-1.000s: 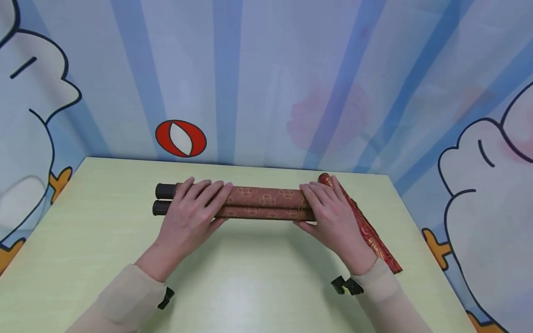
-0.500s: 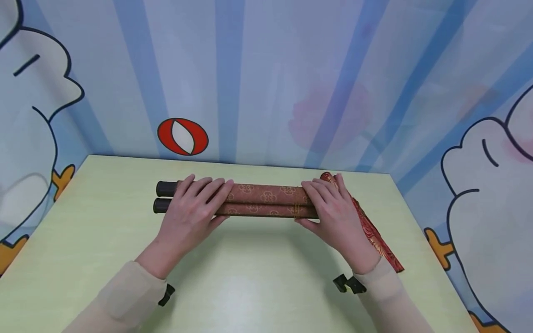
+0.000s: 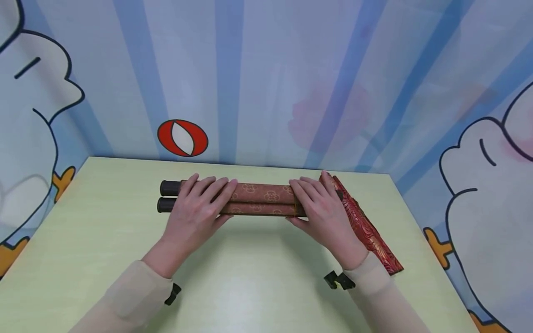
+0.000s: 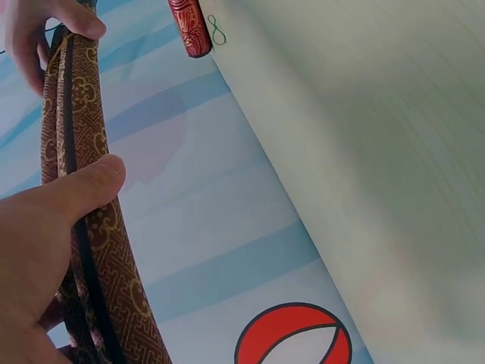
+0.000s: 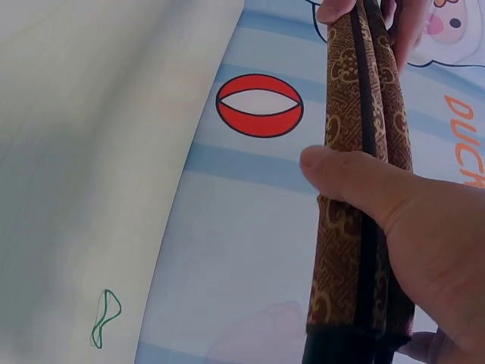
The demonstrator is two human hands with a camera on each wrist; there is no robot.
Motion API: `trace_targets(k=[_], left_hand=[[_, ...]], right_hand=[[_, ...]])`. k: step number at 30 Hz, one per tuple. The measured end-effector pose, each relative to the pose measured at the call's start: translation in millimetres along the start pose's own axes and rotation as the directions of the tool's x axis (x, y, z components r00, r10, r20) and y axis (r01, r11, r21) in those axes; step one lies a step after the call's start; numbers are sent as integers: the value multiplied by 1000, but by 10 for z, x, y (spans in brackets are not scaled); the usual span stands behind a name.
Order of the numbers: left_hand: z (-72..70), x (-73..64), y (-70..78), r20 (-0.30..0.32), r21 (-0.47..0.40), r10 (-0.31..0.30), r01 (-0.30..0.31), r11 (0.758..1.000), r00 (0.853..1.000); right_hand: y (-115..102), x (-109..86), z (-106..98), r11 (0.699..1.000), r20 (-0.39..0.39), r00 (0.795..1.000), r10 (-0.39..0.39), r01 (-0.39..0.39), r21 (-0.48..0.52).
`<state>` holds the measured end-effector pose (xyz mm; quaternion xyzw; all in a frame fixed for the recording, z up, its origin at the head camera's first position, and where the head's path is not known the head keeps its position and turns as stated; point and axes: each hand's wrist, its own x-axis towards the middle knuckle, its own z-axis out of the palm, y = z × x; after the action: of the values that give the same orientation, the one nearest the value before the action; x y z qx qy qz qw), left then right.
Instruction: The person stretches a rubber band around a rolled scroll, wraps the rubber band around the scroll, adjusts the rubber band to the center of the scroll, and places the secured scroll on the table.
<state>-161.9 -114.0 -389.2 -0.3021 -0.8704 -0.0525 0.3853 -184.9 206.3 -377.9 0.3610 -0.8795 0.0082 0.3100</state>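
A brown brocade scroll (image 3: pixel 268 195) with gold flower patterns is rolled from both sides into two parallel rolls with black end knobs (image 3: pixel 170 188). It lies level above the table. My left hand (image 3: pixel 195 215) grips it near its left end, thumb on the near side and fingers over the top. My right hand (image 3: pixel 326 210) grips the right part the same way. Both wrist views show a thumb lying across the scroll (image 4: pixel 102 227). A thin yellowish cord crosses the scroll by my right hand. Past that hand lies a long red piece with gold swirls (image 3: pixel 368 229).
The pale table (image 3: pixel 245 277) carries the red piece, slanting toward its right side. A printed blue-striped backdrop (image 3: pixel 258 83) stands behind the table's far edge and at both sides. A green mark (image 5: pixel 104 318) is drawn on the tabletop.
My right hand has shifted left along the scroll, so a black end shows beyond it. My left hand and the scroll have moved slightly right. More of the red piece shows.
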Motion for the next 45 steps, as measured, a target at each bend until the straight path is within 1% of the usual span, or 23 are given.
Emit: trace_targets(k=[4, 8, 15, 18, 25, 28, 32, 39, 42, 45], left_hand=[[-6, 4, 4, 11, 2, -8, 8, 1000, 1000], [-7, 9, 7, 14, 5, -10, 10, 1000, 1000], [12, 37, 27, 5, 12, -7, 7, 1000, 1000], [17, 42, 18, 10, 9, -11, 11, 1000, 1000], [19, 41, 7, 32, 6, -22, 22, 1000, 999], [16, 49, 10, 33, 4, -27, 27, 1000, 999], [7, 64, 21, 45, -7, -37, 37, 999, 998], [-10, 89, 50, 55, -22, -40, 41, 999, 998], [-15, 96, 52, 60, -25, -46, 47, 999, 997], [-21, 99, 46, 67, -29, -42, 44, 999, 997]], right_hand=[[11, -56, -10, 999, -29, 999, 35, -34, 24], [16, -71, -4, 998, -36, 998, 56, -55, 39], [-27, 29, 43, 999, -41, 999, -3, 5, 53], [-19, 35, 49, 998, -44, 999, -13, 15, 54], [48, -62, 35, 997, -75, 996, 48, -43, 56], [63, -68, 45, 998, -73, 997, 34, -31, 54], [66, -64, 50, 999, -94, 996, 13, -8, 54], [34, 14, 85, 997, -115, 993, -34, 42, 68], [24, 22, 93, 996, -121, 992, -37, 47, 79], [25, 5, 71, 996, -120, 993, -21, 32, 89]])
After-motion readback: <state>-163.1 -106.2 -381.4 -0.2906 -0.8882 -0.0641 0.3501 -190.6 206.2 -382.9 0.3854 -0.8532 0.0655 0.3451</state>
